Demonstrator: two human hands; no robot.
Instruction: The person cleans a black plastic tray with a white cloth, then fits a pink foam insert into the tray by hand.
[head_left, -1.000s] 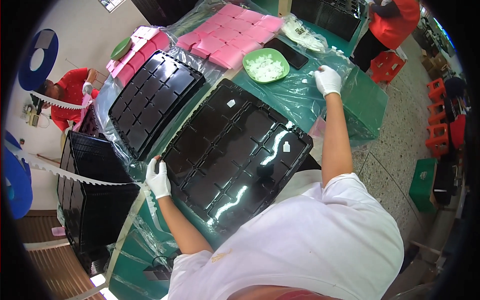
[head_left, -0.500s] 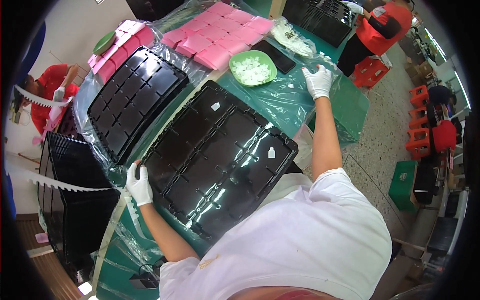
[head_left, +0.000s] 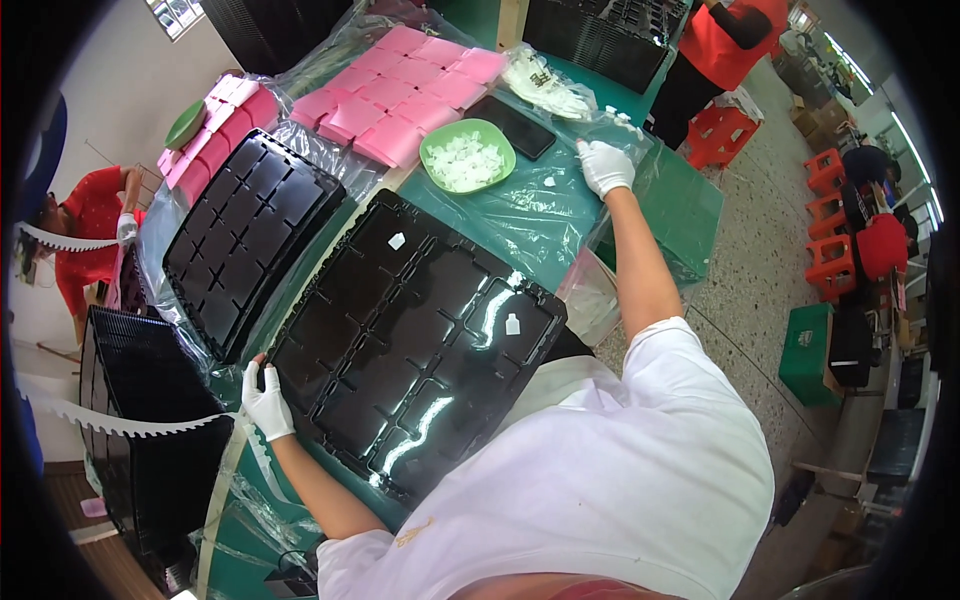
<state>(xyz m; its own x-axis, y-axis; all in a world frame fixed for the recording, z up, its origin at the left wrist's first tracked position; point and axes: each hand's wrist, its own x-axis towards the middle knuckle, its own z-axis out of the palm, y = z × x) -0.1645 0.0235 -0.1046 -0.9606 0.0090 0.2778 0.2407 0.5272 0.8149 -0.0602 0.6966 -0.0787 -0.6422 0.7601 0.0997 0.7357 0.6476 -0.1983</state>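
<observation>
A large black plastic tray with moulded ridges lies before me on the green table. Two small white bottle-shaped pieces are on it: one white piece near its far corner, another piece toward its right end. My left hand, in a white glove with bare fingertips, is at the tray's left edge, fingers stretched and slightly apart. My right hand, gloved alike, hovers over the plastic-covered table with fingers drawn together; whatever they pinch is too small to make out. Left of it, a green bowl holds many white pieces.
Behind the bowl lie a dark phone, white gloves and pink sheets. Another black tray is at left, beyond stacked black trays. Serrated white strips jut at left. A co-worker in red stands far right.
My right hand's spread fingers have drawn together. The whole view has shifted slightly, with the table things sitting farther left. My left hand stays at the tray's edge.
</observation>
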